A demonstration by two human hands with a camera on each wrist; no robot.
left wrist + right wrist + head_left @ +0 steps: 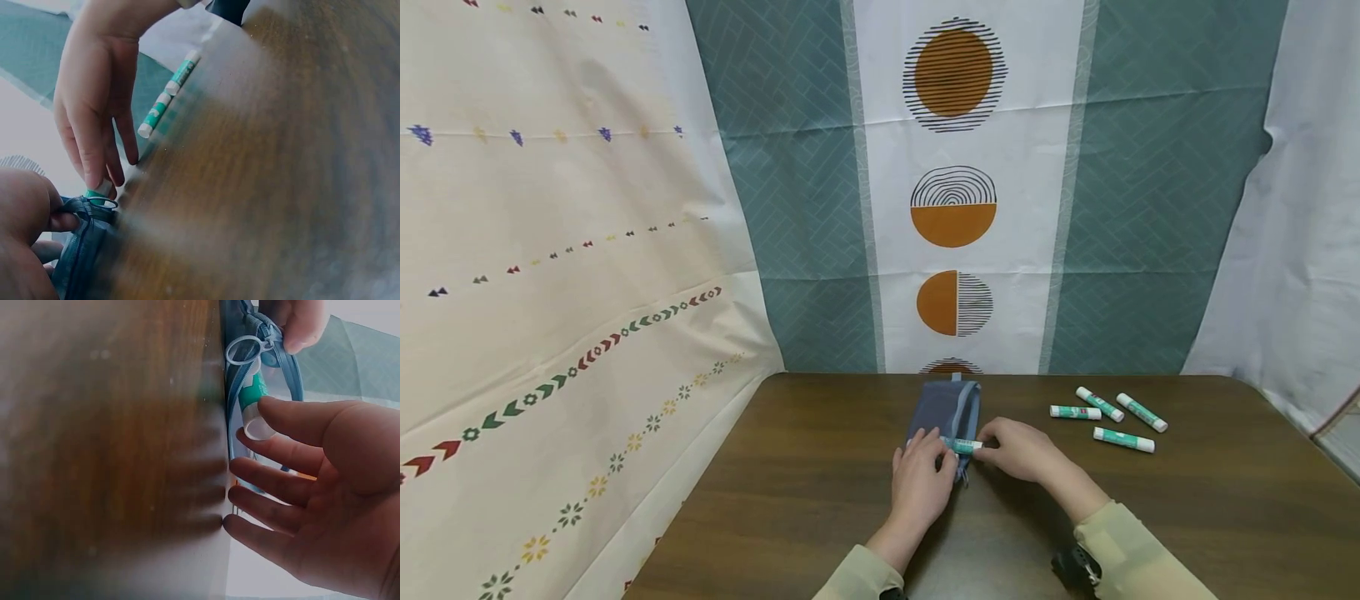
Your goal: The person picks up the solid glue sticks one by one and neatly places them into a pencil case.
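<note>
A blue-grey zippered pouch [934, 402] lies on the table with its zip side facing right. My left hand [921, 483] grips the pouch near its front end, thumb by the zip. In the right wrist view, the pouch mouth gapes beside a ring-shaped zipper pull [244, 350]. A green-and-white glue stick [252, 394] has one end inside that mouth. My right hand [1022, 450] pinches its outer white end between thumb and forefinger, the other fingers spread low by the tabletop. The part of the glue stick deeper in the pouch is hidden.
Several more glue sticks [1123, 439] lie loosely grouped on the brown wooden table [805, 467], to the right of the pouch. Patterned cloth [790, 208] hangs behind the table's far edge, and a cream cloth [587, 250] drapes along the left.
</note>
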